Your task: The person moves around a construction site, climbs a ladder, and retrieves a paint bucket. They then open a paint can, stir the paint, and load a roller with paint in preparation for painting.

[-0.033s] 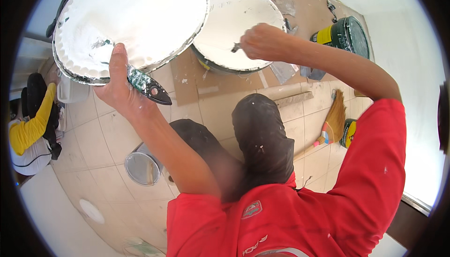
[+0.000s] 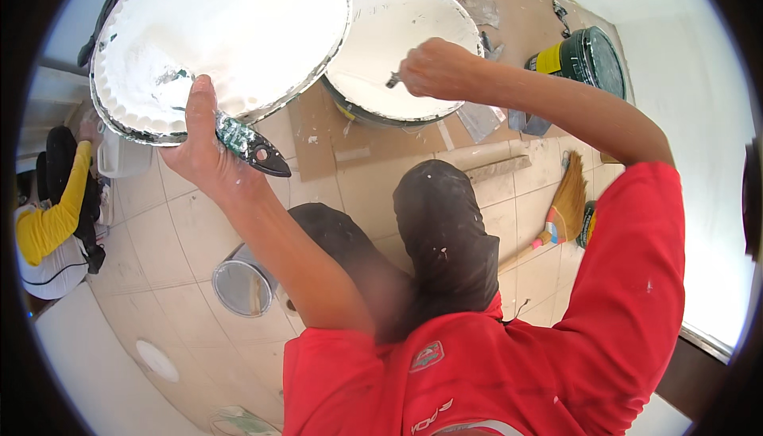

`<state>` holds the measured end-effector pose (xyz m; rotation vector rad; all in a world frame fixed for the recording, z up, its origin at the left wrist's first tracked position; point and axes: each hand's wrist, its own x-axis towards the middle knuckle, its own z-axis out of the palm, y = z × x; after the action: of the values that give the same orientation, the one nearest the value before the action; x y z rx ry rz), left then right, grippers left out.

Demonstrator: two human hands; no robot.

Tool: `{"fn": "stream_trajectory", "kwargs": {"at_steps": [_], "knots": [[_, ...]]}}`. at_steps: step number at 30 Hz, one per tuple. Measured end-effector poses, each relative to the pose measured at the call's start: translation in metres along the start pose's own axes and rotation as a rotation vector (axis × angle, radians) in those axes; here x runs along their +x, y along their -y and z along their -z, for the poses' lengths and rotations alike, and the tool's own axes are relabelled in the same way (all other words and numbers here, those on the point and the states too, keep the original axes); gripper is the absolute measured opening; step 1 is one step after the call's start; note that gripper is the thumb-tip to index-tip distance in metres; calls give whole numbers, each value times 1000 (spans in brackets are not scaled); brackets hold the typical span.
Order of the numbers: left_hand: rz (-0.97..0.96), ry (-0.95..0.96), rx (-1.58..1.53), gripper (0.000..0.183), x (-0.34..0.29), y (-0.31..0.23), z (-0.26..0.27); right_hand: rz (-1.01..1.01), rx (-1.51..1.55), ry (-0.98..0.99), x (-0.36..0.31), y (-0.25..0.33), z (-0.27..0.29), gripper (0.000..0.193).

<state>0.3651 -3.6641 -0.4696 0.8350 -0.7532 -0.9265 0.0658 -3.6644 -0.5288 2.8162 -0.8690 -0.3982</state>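
My left hand (image 2: 197,143) grips a large round bucket lid (image 2: 238,31) by its near edge, thumb on the face, which is coated in white paint. Beside the thumb, a paintbrush (image 2: 258,150) with a paint-smeared green and black handle is held against the lid. Right of the lid stands a dark green bucket (image 2: 369,114) of white paint (image 2: 369,50), partly covered by the lid. My right hand (image 2: 435,70) is closed above the paint; a small dark end of a tool (image 2: 393,80) pokes out of it, the rest hidden.
Cardboard (image 2: 314,142) lies under the bucket. At right are a closed green bucket (image 2: 600,62), a straw broom (image 2: 566,201) and a small dark can (image 2: 586,225). A metal can (image 2: 242,285) stands left of my knees. A yellow-sleeved person (image 2: 52,225) is at far left.
My right hand has shifted slightly left over the paint, with the tool end moving along. The lid has moved a touch left in my left hand.
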Motion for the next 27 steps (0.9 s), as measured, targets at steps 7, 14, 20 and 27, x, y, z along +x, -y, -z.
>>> {"fn": "stream_trajectory", "kwargs": {"at_steps": [7,14,20,27], "knots": [[16,2,2,52,0,5,0,-314,11,144,10,-23,-36,10],[0,7,-6,53,3,1,6,-417,29,332,-31,-35,-6,13],[-1,-11,-14,55,8,0,17,-311,85,383,-54,-11,25,11],[44,-54,54,51,4,5,6,-295,67,128,9,8,-25,12]]}}
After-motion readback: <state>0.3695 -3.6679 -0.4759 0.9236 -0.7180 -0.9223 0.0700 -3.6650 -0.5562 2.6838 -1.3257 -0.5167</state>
